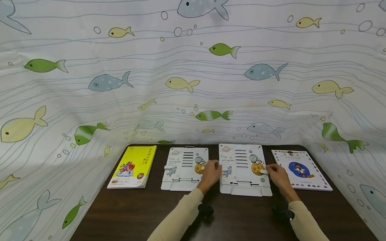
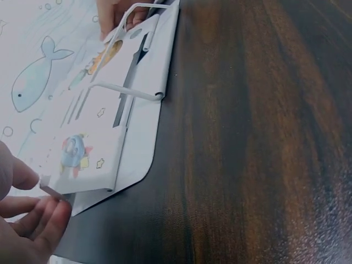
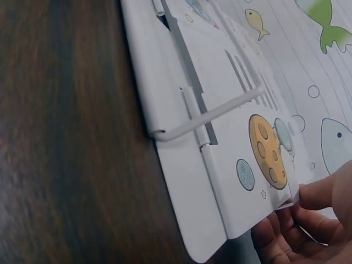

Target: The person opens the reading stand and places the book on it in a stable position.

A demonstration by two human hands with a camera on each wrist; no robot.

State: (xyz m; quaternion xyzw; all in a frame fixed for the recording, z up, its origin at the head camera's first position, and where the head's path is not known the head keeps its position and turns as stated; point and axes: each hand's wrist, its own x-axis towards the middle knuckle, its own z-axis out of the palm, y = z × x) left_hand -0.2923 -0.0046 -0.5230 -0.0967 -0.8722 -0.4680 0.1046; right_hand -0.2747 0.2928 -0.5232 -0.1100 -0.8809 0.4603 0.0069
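A white folding book stand with "Tiny universe" print, a rocket and an astronaut lies near the table's centre right. At its left edge my left hand pinches a small side tab between thumb and fingers. On the opposite edge, the matching tab is pinched by my right hand. Wire page holders rise from the stand's front lip in both wrist views. A second, similar stand lies just left, its right edge partly covered by my left hand.
A yellow book lies at the table's left. At the right, a white book with a blue circle lies beyond my right hand. Dark wooden table extends in front; a fish-patterned sheet surrounds the back and sides.
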